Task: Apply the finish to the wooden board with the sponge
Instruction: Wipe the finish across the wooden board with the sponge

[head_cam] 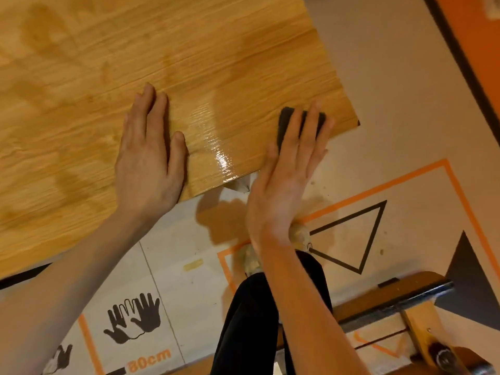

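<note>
**Ana:** Right grip (284,169) first: fingers flat and pressing down on the sponge (290,125), not curled round it, so it's pinned under the hand near the board's (135,63) right corner, close to the near edge.

**Ben:** And the left grip (151,152)?

**Ana:** Released, palm down, fingers spread flat on the board. It looks like it's only steadying the wood.

**Ben:** How far along are we?

**Ana:** There's a wet gloss (216,147) between the two hands, running to the near edge, so that strip looks coated. Farther up there are darker, patchy areas, which may be finish soaking in; I can't tell for sure. My guess is a good part is covered, with the right corner under the sponge and the far left left to even out.

**Ben:** Any tin or tray of finish?

**Ana:** None in view. Below the board I see only floor (405,131) with orange markings, no container at all.
</note>
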The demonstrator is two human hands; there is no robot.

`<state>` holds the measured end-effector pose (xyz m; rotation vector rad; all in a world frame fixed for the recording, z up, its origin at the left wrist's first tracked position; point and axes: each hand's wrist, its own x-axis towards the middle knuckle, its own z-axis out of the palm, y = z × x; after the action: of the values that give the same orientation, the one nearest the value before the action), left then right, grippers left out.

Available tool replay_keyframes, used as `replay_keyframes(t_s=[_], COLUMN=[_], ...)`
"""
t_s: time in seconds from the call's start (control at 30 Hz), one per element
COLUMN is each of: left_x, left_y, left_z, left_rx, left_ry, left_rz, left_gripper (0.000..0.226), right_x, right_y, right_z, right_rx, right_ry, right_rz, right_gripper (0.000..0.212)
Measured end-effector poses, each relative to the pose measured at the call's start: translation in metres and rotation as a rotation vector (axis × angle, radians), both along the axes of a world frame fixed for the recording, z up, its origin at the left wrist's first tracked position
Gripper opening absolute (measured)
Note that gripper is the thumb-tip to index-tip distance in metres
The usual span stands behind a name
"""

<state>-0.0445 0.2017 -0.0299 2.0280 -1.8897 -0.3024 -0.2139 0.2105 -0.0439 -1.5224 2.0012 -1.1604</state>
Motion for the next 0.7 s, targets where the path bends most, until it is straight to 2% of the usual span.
replay_keyframes(t_s=[0.17, 0.33, 0.47, 0.63, 0.7], left_x=[0.000, 0.001, -0.001, -0.002, -0.003], left_y=[0.000, 0.000, 0.001, -0.002, -0.003], left_z=[-0.002, -0.002, -0.001, 0.004, 0.003], left_rx=[-0.021, -0.013, -0.009, 0.012, 0.011], left_ry=[-0.015, -0.010, 0.001, 0.030, 0.011], left_rz=[-0.013, -0.015, -0.003, -0.007, -0.013], left_gripper=[0.055, 0.055, 0.054, 0.055, 0.055], right_x=[0.081, 0.046, 0.038, 0.091, 0.080], right_y=[0.047, 0.011, -0.007, 0.036, 0.027], right_z=[0.002, -0.007, -0.002, 0.013, 0.006], right_rx=[-0.004, -0.088, -0.129, -0.011, -0.061], right_ry=[-0.173, -0.233, -0.425, -0.507, -0.531], right_rz=[0.037, -0.114, -0.329, -0.225, -0.190], right_gripper=[0.054, 0.054, 0.053, 0.058, 0.056])
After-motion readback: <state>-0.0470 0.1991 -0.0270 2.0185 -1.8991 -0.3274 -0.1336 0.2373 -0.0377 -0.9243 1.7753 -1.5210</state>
